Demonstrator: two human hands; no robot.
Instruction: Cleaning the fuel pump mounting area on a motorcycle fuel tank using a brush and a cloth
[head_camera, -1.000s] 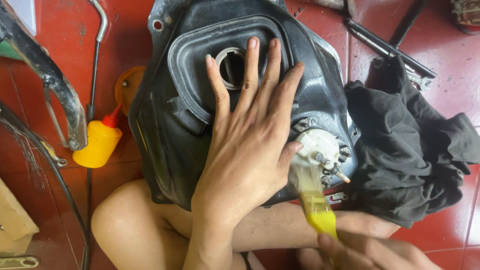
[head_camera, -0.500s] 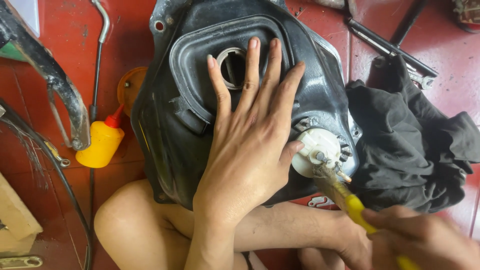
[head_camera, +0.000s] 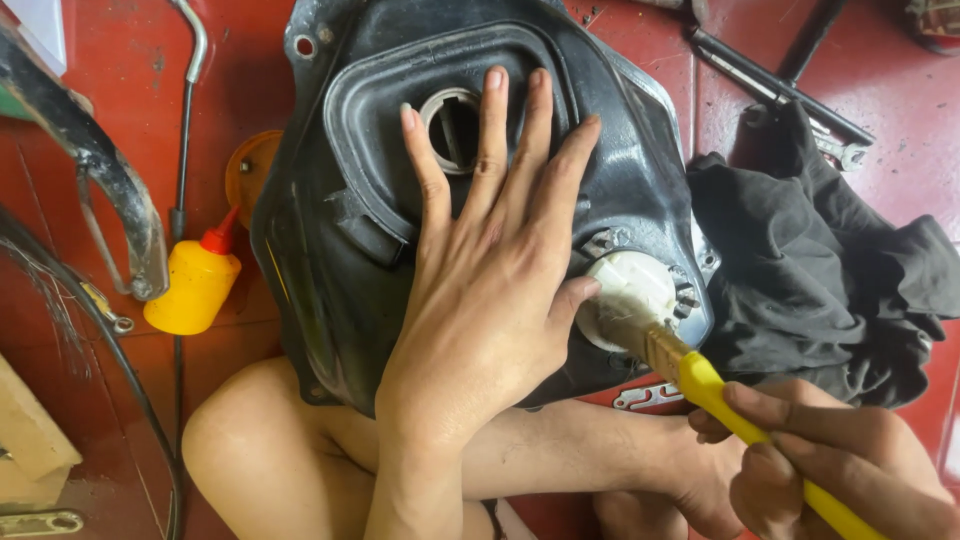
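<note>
A black motorcycle fuel tank (head_camera: 340, 250) lies on the red floor against my legs, its round filler hole (head_camera: 452, 122) near the top. My left hand (head_camera: 490, 270) is pressed flat on the tank, fingers spread, thumb beside a white round fitting (head_camera: 636, 290) with bolts around it. My right hand (head_camera: 840, 460) at the lower right grips a yellow-handled paintbrush (head_camera: 710, 390). Its bristles rest on the lower left of the white fitting.
A black cloth (head_camera: 830, 270) lies bunched right of the tank. A yellow squeeze bottle with red cap (head_camera: 195, 285) stands at the left, near a metal rod (head_camera: 182, 160) and a dark curved part (head_camera: 90, 160). Black metal bars (head_camera: 780, 80) lie at the top right.
My right hand has swung the brush from pointing up at the fitting to a slant from the lower right, moving rightwards. The left hand stays flat on the tank.
</note>
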